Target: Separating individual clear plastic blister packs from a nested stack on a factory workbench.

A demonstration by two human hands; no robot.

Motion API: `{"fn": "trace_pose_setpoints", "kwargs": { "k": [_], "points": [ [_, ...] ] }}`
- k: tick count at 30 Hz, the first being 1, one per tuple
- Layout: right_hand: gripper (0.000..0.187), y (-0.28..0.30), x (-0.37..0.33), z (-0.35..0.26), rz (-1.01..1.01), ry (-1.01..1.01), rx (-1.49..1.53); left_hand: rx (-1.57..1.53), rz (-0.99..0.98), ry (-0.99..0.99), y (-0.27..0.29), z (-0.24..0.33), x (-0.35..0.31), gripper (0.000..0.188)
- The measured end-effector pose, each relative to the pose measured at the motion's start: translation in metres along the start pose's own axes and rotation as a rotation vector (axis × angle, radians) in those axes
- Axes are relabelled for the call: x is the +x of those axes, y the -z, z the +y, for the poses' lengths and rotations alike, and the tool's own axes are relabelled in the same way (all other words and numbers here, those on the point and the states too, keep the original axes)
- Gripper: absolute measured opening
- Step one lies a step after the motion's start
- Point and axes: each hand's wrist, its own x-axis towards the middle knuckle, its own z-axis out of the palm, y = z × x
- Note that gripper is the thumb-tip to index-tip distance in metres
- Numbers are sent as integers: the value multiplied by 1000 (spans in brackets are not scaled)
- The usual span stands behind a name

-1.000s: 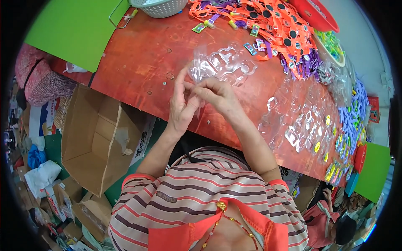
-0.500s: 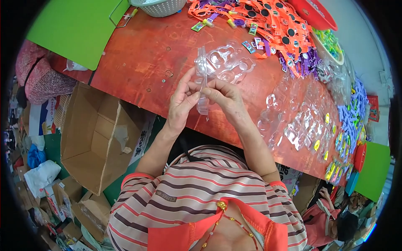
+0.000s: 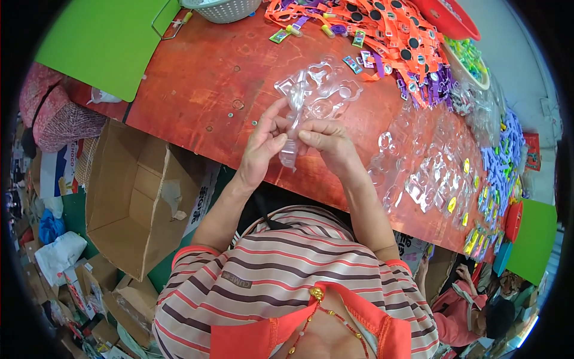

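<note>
Both hands pinch a clear plastic blister tray (image 3: 288, 157) above the near edge of the red-brown table (image 3: 197, 113). The tray stands nearly on edge, its long side running away from me. My left hand (image 3: 261, 149) grips its left side, with thumb toward me and fingers behind. Across from it, my right hand (image 3: 330, 143) pinches the right side between thumb and bent fingers. More clear moulded plastic (image 3: 338, 93) lies on the table just beyond; where it meets the held tray is hard to tell.
Clear blister trays (image 3: 424, 179) spread on the right, some with small yellow pieces. Orange straps (image 3: 388, 36) pile at the back, near a grey basket (image 3: 224, 9) and red basin (image 3: 448, 18). Blue parts (image 3: 502, 155) lie far right. A cardboard box (image 3: 128, 197) stands left below the table.
The held tray has turned from edge-on, its far end leaning right and showing more of its face. Both hands stay closed on it, with the right hand slightly shifted.
</note>
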Motion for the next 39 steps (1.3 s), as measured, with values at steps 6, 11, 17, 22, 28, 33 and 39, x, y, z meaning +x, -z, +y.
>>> {"fn": "trace_pose_setpoints", "kwargs": {
  "k": [6, 11, 17, 22, 28, 33, 39],
  "points": [
    [16, -15, -2, 9, 81, 253, -611, 261, 131, 37, -9, 2, -4, 58],
    [17, -19, -13, 22, 343, 207, -354, 365, 344, -53, 12, -14, -8, 51],
    [14, 97, -61, -45, 640, 618, 251, 244, 780, -134, 127, 18, -12, 47],
    [12, 85, -63, -44, 747, 555, -502, 928, 825, -116, 169, 33, 13, 50],
    [26, 84, -67, -40, 544, 692, -1299, 1210, 102, -411, 48, 6, 71, 56],
    [20, 136, -49, -54, 553, 778, -1705, 1719, -351, -267, 21, -57, 94, 53],
    [25, 215, -26, -38, 472, 667, -1853, 1657, -308, -276, 38, -31, 78, 49]
  ]
}}
